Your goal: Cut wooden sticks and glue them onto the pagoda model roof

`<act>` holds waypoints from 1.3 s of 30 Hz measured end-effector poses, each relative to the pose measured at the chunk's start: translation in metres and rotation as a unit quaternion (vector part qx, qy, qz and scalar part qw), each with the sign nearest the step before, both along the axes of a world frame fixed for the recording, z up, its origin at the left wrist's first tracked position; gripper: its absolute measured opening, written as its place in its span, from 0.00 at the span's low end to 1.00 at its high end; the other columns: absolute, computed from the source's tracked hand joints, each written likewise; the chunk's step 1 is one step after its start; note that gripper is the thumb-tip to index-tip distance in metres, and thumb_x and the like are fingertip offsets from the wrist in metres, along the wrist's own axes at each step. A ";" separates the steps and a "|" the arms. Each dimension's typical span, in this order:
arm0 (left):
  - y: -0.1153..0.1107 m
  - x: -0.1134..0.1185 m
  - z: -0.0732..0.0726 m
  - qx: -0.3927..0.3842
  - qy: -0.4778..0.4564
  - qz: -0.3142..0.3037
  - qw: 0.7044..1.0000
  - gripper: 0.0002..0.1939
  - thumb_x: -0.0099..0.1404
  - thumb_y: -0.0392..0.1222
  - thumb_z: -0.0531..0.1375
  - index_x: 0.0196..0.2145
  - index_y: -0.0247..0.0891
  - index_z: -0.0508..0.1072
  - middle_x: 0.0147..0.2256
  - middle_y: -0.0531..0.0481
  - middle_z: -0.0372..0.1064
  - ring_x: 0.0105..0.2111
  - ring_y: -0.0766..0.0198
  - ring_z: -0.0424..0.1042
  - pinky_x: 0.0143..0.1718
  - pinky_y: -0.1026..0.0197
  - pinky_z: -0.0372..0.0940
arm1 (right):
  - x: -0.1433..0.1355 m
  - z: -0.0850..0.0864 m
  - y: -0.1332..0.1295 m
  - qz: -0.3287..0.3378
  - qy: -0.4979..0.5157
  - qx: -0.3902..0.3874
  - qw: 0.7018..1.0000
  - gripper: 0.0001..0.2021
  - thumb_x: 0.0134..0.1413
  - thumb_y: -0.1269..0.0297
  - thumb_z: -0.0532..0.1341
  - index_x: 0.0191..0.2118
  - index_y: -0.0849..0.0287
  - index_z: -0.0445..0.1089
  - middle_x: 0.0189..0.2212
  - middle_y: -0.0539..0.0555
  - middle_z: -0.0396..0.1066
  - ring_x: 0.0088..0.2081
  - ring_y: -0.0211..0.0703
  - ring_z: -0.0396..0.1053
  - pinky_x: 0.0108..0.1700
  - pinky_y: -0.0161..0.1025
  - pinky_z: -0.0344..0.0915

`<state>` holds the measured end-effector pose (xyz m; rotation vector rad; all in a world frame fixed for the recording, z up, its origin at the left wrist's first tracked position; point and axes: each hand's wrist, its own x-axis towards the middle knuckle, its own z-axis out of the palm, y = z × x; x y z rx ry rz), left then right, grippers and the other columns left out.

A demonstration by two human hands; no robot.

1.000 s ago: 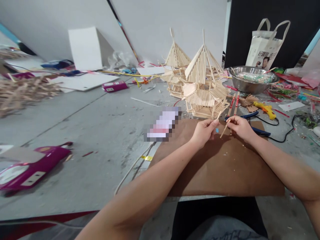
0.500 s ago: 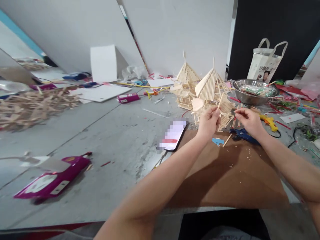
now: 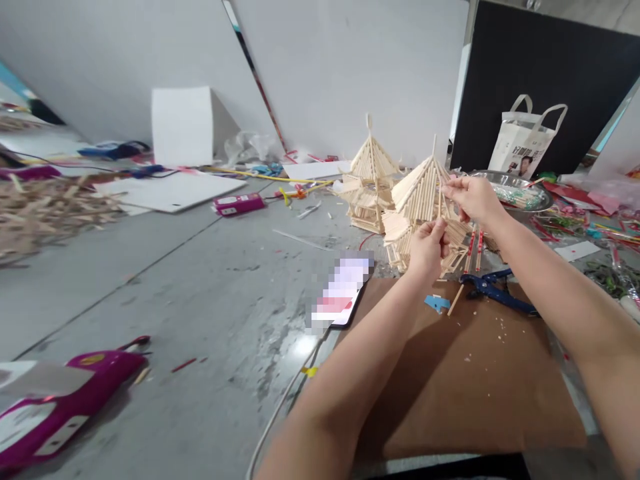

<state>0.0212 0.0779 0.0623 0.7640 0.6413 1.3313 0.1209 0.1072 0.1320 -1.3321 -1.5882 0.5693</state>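
One thin stick (image 3: 440, 205) stands near-upright before a model house (image 3: 413, 192), left hand (image 3: 429, 252) pinching low, right hand (image 3: 474, 200) by its top, grip unclear.

Brown rectangular board (image 3: 465, 393) is right in front of the person, blue-handled pliers (image 3: 500, 293) on its far right part, small flat blue scrap (image 3: 437, 304) left of those. Black-edged rectangular phone (image 3: 340, 300) sits just left of the board. Pointy pale wooden-stick model (image 3: 413, 190) is behind the board, similar pale wooden-stick model (image 3: 370, 163) further back and left. Round steel bowl (image 3: 505, 179)'s off right, white handled bag (image 3: 517, 147) behind it.
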 end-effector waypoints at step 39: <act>0.011 -0.018 -0.002 -0.019 -0.052 -0.053 0.997 0.09 0.45 0.34 0.60 0.24 0.35 0.61 0.23 0.54 0.72 0.12 0.76 0.59 0.15 0.70 0.53 | -0.008 -0.015 0.022 -0.025 -0.002 0.032 0.999 0.07 0.43 0.67 0.62 0.26 0.57 0.61 0.14 0.45 0.59 0.17 0.38 0.64 0.19 0.36 0.58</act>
